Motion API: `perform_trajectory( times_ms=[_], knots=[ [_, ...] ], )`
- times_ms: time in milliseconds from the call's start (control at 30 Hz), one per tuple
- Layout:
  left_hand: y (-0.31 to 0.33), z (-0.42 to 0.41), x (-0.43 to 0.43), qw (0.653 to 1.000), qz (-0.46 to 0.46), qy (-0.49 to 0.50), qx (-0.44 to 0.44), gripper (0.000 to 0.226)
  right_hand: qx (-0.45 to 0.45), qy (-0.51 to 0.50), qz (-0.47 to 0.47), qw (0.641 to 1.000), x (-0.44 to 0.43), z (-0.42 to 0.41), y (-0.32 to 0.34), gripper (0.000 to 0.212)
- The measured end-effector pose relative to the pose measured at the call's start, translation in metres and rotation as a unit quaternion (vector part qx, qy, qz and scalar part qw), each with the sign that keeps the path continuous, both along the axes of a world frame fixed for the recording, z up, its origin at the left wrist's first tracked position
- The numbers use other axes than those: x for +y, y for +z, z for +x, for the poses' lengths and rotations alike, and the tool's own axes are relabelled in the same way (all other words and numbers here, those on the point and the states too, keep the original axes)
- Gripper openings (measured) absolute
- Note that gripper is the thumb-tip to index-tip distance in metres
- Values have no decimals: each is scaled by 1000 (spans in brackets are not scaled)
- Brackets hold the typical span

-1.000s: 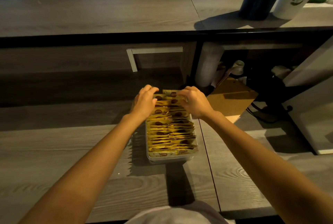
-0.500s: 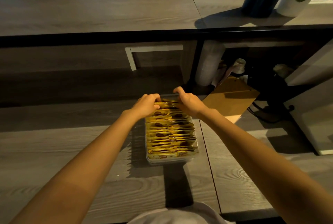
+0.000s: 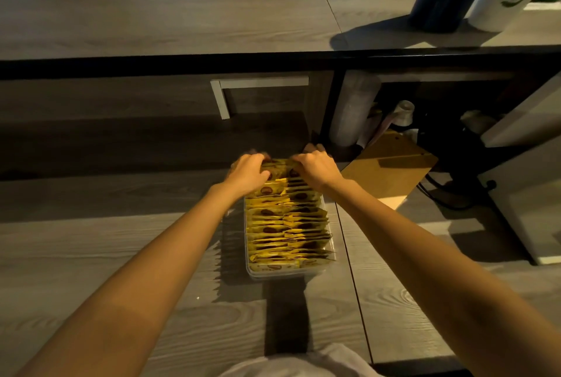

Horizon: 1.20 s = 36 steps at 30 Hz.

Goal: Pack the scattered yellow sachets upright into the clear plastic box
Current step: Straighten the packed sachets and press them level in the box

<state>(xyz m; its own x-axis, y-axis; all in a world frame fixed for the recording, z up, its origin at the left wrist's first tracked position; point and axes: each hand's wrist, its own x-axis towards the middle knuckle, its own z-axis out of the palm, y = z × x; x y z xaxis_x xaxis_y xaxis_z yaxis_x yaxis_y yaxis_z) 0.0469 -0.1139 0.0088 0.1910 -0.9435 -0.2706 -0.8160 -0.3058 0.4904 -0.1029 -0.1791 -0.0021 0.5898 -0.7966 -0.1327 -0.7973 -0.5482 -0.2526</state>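
Sachets (image 3: 285, 224) upright, row lengthwise fwd; hands (image 3: 247, 174) (image 3: 317, 171) seemingly pinching.

Both bare forearms reach forward from the lower corners and converge toward the middle, elbows out of sight. The left hand (image 3: 247, 173) and the right hand (image 3: 317, 170) sit side by side with a narrow gap between them, knuckles up and backs toward the camera. Each wrist is nearly straight. The fingers of both hands curl down and away over the far end of the row of sachets (image 3: 285, 221), gripping them; the fingertips are blurred and mostly hidden behind the knuckles.
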Motion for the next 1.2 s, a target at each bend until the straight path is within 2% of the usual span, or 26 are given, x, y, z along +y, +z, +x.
perform_trajectory(
  times_ms=[167,267,433,600,967,1200],
  knots=[
    [7,-14,24,993,-110,17,-30,49,-108,-21,-10,994,13,-14,4,50],
    [-2,-29,52,993,-102,-5,-66,50,-148,3,-28,989,36,-24,2,50],
    [-26,-41,70,998,4,-6,-66,57,-70,15,36,997,61,-23,-21,56],
    [-31,-35,47,995,-13,6,-95,56,-29,-9,51,998,41,-12,-22,54],
    [-26,-26,22,999,25,2,-36,58,64,17,28,997,20,-6,-21,57],
    [-13,-30,43,993,-75,-12,-91,57,-5,11,0,1000,37,-16,1,52]
  ],
)
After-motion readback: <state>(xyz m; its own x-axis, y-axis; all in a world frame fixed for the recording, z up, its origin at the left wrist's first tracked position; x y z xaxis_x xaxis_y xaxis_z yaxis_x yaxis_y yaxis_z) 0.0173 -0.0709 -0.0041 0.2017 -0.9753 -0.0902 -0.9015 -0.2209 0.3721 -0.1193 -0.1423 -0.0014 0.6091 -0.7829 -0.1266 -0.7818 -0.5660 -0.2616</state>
